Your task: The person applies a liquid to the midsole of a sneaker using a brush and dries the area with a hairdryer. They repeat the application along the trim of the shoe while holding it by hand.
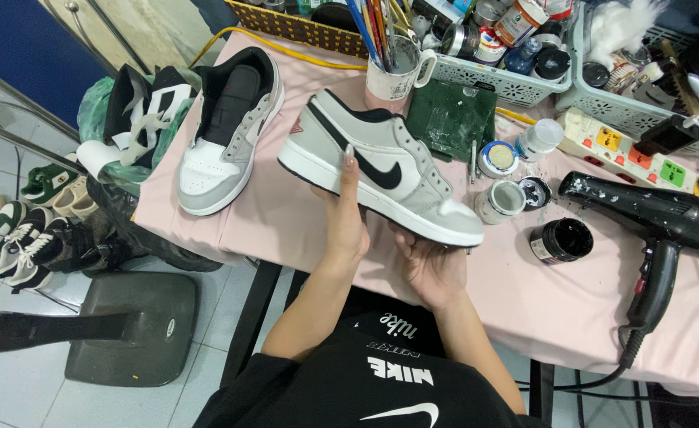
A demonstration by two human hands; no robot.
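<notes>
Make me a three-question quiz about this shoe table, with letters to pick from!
1. Where is the black hair dryer?
A. On the right of the pink table
B. On the floor
C. In a basket

2. What colour is the curved mark on the side of the held sneaker?
A. Red
B. Black
C. Green

3. How is the held sneaker being kept up?
A. It lies flat on the table
B. It hangs by its laces
C. Both hands lift it off the table

Answers: 1 A, it lies on the cloth at the right side. 2 B, the mark is black on grey. 3 C, the left hand grips its side and the right hand is under its sole.
</notes>
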